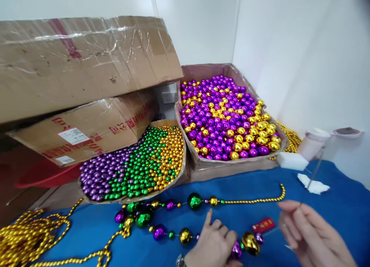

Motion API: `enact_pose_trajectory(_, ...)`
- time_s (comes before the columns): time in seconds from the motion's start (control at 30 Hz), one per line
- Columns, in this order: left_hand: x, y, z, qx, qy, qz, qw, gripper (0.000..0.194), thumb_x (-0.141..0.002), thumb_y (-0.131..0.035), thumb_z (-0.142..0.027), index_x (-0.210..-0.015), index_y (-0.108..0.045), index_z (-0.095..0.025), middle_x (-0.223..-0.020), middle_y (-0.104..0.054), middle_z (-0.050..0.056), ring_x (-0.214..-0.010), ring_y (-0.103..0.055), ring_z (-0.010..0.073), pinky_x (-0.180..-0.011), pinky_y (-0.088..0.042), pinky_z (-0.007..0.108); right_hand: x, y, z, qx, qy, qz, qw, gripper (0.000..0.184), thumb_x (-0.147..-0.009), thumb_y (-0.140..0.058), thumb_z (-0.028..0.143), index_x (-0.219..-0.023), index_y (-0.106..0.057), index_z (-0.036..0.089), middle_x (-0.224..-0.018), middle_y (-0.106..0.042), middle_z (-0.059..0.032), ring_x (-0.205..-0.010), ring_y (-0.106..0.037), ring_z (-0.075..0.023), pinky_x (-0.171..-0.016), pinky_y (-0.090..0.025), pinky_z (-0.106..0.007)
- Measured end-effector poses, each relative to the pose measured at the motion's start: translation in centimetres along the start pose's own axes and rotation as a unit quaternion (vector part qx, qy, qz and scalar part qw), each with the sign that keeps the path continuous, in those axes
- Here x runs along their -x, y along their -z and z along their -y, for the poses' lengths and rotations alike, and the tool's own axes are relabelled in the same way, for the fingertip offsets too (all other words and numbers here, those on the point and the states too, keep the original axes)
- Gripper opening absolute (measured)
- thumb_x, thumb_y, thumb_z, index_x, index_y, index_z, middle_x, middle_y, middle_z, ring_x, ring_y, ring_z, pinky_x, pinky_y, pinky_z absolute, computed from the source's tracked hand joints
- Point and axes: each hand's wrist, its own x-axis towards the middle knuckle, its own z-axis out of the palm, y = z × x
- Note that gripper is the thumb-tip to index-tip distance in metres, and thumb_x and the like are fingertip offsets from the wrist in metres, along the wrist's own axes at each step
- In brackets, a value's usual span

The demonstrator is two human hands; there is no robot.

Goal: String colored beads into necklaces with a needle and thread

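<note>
My left hand (214, 240) lies over a bead strand, index finger stretched out and the other fingers curled round the string beside a purple bead (236, 251). Just right of it on the strand are a large gold bead (251, 243) and a small lilac bead (259, 238). My right hand (312, 232) pinches a thin, blurred grey needle-like rod (313, 174) that points upward. Thin white thread runs from the strand's end toward this hand. The strand's far side carries a large green bead (194, 201) and ends in a gold bead chain (254, 201).
A box of purple and gold beads (199, 165) stands behind, beside a box of purple, green and gold beads (185, 178). Gold bead chains (31, 232) lie left on the blue cloth (202, 184). A red packet (263, 225), tissue (313, 184) and cup (313, 143) are right.
</note>
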Motion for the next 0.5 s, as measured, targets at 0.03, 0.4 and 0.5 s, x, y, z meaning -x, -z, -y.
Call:
enact_pose_trajectory(0.03, 0.6, -0.1, 0.3, -0.032, 0.010, -0.008, 0.999, 0.043, -0.064, -0.076, -0.040, -0.100, -0.064, -0.019, -0.078, -0.069, 0.013, -0.078, -0.059, 0.0323, -0.100, -0.022, 0.065, -0.7, 0.6, 0.5, -0.032, 0.007, -0.030, 0.999, 0.024, -0.087, -0.057, 0.040, -0.098, -0.065, 0.021, -0.057, -0.043, 0.0044, -0.051, -0.043, -0.0086, -0.043, -0.039, -0.018)
enact_pose_trajectory(0.4, 6.4, 3.1, 5.0, -0.276, 0.059, 0.038, 0.959, 0.052, -0.081, -0.035, 0.001, -0.126, -0.055, -0.016, -0.085, -0.068, 0.011, -0.077, -0.058, 0.0280, -0.100, -0.025, 0.063, -5.3, 4.3, -0.8, -0.135, -0.020, -0.158, 0.978, 0.027, -0.077, -0.072, 0.038, -0.097, -0.066, 0.022, -0.064, -0.049, 0.0056, -0.050, -0.041, -0.0036, -0.043, -0.037, -0.012)
enact_pose_trajectory(0.5, 7.2, 3.4, 6.0, -0.267, 0.077, 0.032, 0.960, 0.052, -0.083, -0.038, -0.001, -0.128, -0.055, -0.020, -0.087, -0.070, 0.011, -0.079, -0.061, 0.0293, -0.100, -0.028, 0.062, -5.7, 3.9, -0.7, -0.132, -0.007, -0.152, 0.979, 0.030, -0.075, -0.072, 0.040, -0.098, -0.066, 0.022, -0.060, -0.044, 0.0072, -0.049, -0.039, -0.0038, -0.043, -0.035, -0.012)
